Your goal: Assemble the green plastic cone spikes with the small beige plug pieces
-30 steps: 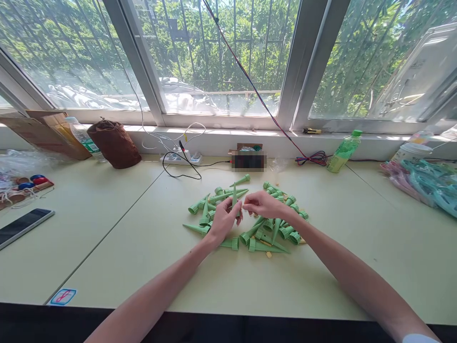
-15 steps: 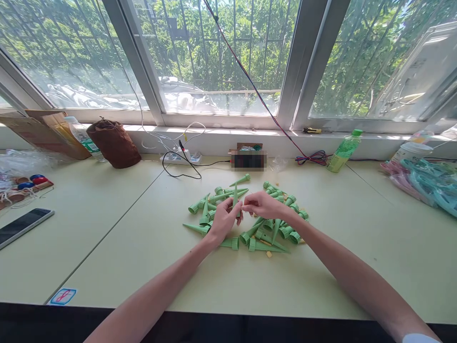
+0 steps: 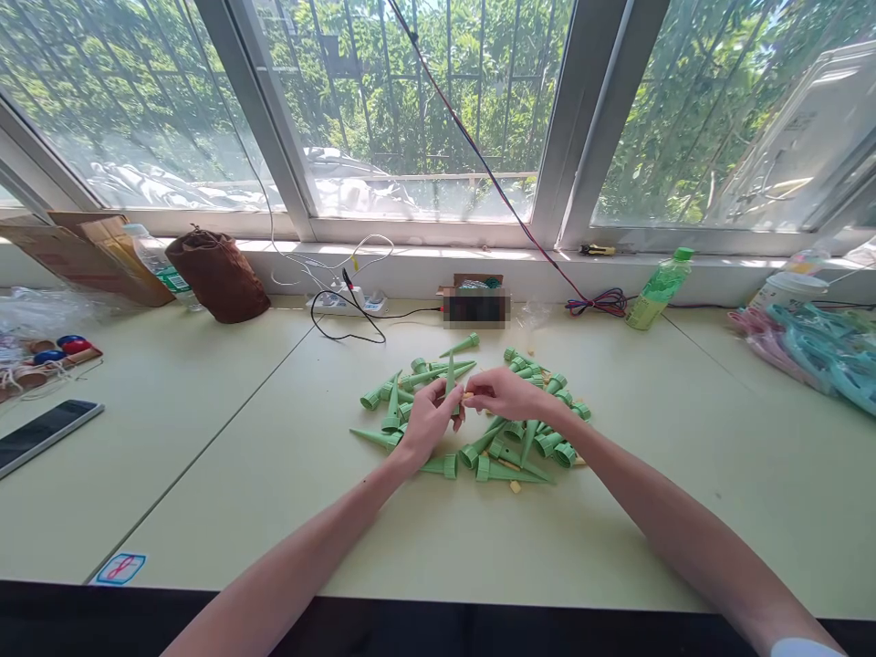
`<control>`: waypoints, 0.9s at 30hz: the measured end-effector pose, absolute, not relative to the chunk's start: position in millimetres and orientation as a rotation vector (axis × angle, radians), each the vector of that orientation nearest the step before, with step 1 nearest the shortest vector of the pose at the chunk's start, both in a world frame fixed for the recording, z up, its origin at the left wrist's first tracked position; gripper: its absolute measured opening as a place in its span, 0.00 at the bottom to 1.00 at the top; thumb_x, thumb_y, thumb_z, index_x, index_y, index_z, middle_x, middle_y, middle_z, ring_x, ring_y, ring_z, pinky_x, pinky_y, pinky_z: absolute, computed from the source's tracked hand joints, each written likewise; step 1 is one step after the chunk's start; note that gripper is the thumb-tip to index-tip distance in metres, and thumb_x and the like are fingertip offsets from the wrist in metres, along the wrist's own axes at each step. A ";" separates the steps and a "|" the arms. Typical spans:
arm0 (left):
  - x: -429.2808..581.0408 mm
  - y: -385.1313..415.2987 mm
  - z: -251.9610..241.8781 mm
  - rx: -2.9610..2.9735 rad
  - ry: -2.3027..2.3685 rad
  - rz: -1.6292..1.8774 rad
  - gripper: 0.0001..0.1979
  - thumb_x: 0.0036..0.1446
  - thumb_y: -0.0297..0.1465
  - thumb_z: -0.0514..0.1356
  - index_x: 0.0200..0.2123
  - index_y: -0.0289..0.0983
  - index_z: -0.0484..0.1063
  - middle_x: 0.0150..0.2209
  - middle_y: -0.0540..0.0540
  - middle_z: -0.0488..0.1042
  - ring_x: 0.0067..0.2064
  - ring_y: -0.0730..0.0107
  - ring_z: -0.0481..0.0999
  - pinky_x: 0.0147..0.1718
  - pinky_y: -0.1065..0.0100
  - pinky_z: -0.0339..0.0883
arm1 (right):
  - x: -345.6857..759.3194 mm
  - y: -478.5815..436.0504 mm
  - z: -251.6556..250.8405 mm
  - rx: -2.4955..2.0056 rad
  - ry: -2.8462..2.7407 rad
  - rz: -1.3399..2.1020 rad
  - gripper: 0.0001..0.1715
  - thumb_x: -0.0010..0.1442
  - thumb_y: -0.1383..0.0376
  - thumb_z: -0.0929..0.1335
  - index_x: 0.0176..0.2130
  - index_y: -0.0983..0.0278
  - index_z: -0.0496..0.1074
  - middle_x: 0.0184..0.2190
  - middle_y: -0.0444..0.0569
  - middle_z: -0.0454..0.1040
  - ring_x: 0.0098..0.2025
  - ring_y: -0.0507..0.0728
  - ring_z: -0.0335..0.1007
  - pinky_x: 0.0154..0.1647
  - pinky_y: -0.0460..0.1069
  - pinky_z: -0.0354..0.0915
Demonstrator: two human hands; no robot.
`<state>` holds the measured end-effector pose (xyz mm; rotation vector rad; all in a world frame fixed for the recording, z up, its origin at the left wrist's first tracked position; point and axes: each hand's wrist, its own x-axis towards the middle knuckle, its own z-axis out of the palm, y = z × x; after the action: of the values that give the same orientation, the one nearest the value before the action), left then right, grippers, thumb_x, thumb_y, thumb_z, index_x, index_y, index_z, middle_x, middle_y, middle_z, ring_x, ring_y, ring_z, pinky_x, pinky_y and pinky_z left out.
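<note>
My left hand (image 3: pixel 428 420) is closed round a green plastic watering spike (image 3: pixel 450 374), its pointed tip upward. Close against it, my right hand (image 3: pixel 510 394) pinches a small yellowish piece (image 3: pixel 468 396) at the spike's side. Whether the piece touches the spike I cannot tell. Around both hands lie several more green spikes with ribbed caps, among them a spike (image 3: pixel 513 470) at the front and a spike (image 3: pixel 460 345) at the back. A loose yellowish bit (image 3: pixel 516 487) rests in front of the pile.
A power strip (image 3: pixel 349 301) with cables and a small box (image 3: pixel 479 283) stand by the window wall. Right of them is a green-capped bottle (image 3: pixel 661 290). A brown pouch (image 3: pixel 219 276) and a phone (image 3: pixel 47 436) are on the left, bundled plastic bags (image 3: pixel 821 351) far right.
The yellowish piece now shows between my right fingertips, beside the spike. Both hands have otherwise barely moved, and the pile lies as before.
</note>
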<state>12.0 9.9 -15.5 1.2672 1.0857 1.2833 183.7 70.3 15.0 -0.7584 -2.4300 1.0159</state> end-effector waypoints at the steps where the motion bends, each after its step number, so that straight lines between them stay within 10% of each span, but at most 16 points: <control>1: 12.1 9.7 -15.4 1.275 1.088 1.284 0.13 0.58 0.40 0.63 0.35 0.35 0.72 0.26 0.50 0.71 0.23 0.76 0.68 0.22 0.72 0.65 | 183.7 69.8 15.2 -0.758 -2.434 1.026 0.14 0.65 0.62 0.65 0.30 0.66 0.71 0.22 0.42 0.69 0.23 0.48 0.60 0.25 0.44 0.55; 27: 10.4 16.8 -13.4 0.957 0.908 1.322 0.16 0.51 0.39 0.68 0.28 0.34 0.69 0.24 0.50 0.68 0.24 0.77 0.66 0.19 0.74 0.60 | 178.6 61.1 15.9 -0.840 -2.531 0.831 0.18 0.72 0.56 0.55 0.32 0.61 0.57 0.26 0.42 0.65 0.27 0.52 0.58 0.30 0.47 0.54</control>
<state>10.4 16.8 -13.4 0.9574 0.9080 1.3219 178.6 61.1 15.9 -0.8405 -2.5307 0.8314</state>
